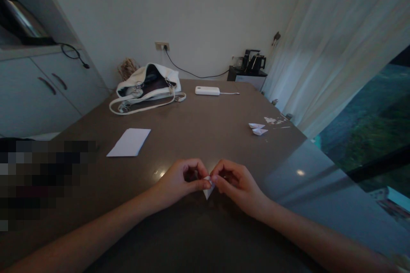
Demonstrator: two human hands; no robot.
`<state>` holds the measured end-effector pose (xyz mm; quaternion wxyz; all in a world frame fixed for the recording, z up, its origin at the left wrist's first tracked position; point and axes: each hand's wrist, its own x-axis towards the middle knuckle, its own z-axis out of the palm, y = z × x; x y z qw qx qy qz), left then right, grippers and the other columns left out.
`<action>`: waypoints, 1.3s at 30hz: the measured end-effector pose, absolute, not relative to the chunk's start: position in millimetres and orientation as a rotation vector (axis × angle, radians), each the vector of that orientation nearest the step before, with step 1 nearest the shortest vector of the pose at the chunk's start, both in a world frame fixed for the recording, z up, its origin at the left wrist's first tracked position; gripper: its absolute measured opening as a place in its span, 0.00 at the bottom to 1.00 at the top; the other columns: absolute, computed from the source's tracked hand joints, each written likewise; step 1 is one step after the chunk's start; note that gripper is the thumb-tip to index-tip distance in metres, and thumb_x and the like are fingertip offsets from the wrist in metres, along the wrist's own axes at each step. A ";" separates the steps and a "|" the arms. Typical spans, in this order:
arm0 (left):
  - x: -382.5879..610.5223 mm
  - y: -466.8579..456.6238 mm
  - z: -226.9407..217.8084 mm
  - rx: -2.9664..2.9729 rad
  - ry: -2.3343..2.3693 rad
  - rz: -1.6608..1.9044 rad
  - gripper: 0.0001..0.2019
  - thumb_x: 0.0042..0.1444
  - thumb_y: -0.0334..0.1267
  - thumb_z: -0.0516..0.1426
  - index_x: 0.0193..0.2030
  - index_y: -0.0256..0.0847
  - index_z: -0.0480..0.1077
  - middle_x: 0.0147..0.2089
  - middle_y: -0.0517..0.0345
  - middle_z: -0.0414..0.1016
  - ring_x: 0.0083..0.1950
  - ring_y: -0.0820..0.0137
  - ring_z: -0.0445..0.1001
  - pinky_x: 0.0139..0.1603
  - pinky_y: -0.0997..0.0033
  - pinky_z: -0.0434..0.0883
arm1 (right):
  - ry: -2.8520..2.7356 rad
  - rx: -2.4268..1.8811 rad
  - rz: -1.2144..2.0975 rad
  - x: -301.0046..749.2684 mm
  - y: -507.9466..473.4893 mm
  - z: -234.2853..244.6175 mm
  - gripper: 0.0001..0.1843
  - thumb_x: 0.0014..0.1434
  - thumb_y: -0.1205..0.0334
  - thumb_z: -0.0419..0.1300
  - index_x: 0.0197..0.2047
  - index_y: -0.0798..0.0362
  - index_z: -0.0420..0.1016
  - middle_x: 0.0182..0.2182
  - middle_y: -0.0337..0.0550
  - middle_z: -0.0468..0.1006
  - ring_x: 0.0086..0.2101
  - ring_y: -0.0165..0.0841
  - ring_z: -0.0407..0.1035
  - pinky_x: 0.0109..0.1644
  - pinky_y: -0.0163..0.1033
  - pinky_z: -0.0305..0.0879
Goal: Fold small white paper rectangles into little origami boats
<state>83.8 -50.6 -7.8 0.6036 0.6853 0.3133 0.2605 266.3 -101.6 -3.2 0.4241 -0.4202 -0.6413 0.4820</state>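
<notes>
My left hand (182, 181) and my right hand (235, 183) meet over the brown table (198, 128), near its front middle. Both pinch a small folded piece of white paper (208, 191) between thumb and fingertips; its pointed tip hangs down between them. The other fingers of each hand are curled in. A flat sheet of white paper (130, 142) lies on the table to the left, beyond my left hand. Two small folded paper boats (258, 129) sit at the right, with paper scraps (273, 120) just behind them.
A white handbag (147, 85) with a long strap lies at the table's far end, beside a white power bank (207, 90) on a cable. A kettle (253, 62) stands on a low stand by the wall. Cabinets are at left, a curtain (333, 51) at right.
</notes>
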 end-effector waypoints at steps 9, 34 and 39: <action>86.1 -52.9 -5.3 1.528 0.774 0.653 0.15 0.41 0.41 0.67 0.26 0.37 0.67 0.22 0.66 0.65 0.23 0.77 0.62 0.24 0.79 0.58 | -1.488 -1.048 1.456 265.4 -95.5 -10.1 0.17 0.53 0.51 0.64 0.32 0.57 0.69 0.24 0.38 0.71 0.23 0.26 0.67 0.24 0.29 0.62; 84.8 -57.7 -1.1 1.601 0.743 0.808 0.11 0.53 0.44 0.60 0.30 0.37 0.70 0.53 0.49 0.61 0.51 0.64 0.69 0.51 0.61 0.69 | -1.558 -1.097 1.330 273.6 -88.2 -15.0 0.15 0.57 0.50 0.60 0.36 0.55 0.71 0.29 0.41 0.73 0.28 0.28 0.70 0.31 0.32 0.66; 86.2 -56.3 -3.6 1.564 0.741 0.802 0.10 0.52 0.43 0.61 0.31 0.37 0.71 0.55 0.47 0.63 0.54 0.61 0.68 0.52 0.61 0.69 | -1.453 -1.097 1.379 271.3 -87.0 -15.3 0.19 0.52 0.48 0.63 0.29 0.57 0.72 0.25 0.40 0.73 0.27 0.28 0.68 0.32 0.34 0.65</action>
